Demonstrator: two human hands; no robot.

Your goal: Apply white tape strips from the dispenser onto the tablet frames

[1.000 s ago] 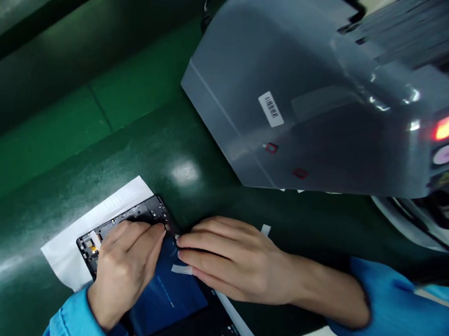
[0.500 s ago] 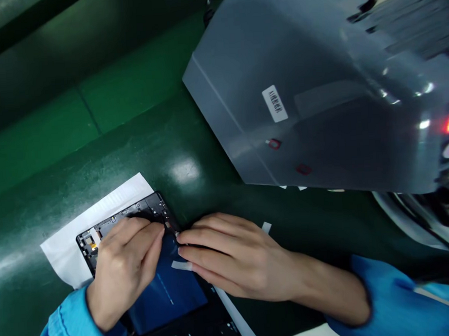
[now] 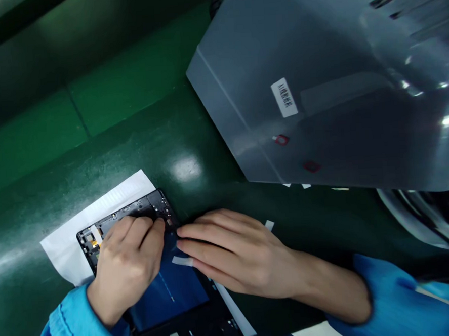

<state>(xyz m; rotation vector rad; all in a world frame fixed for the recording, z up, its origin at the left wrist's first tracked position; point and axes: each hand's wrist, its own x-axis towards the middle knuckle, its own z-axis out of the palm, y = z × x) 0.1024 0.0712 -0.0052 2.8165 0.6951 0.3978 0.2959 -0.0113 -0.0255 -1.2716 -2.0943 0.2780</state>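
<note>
A tablet with its back off lies tilted on a white sheet, its dark frame, small parts and a large blue panel exposed. My left hand is over its upper part, fingers curled and pressed together near the right edge; what they pinch is hidden. My right hand reaches in from the right, fingers close together, their tips resting on the tablet's right edge. By its lowest fingertip, a short strip of white tape lies over the blue panel; whether it sticks to the finger I cannot tell.
The white sheet shows past the tablet's upper left side on the green bench top. A big grey machine with a printed label stands at upper right. Another small white strip is beyond my right hand.
My left hand's fingers have curled in tighter, with the wrist turned slightly. My right hand stays at the tablet's edge. The view has shifted a little, so the machine appears further right.
</note>
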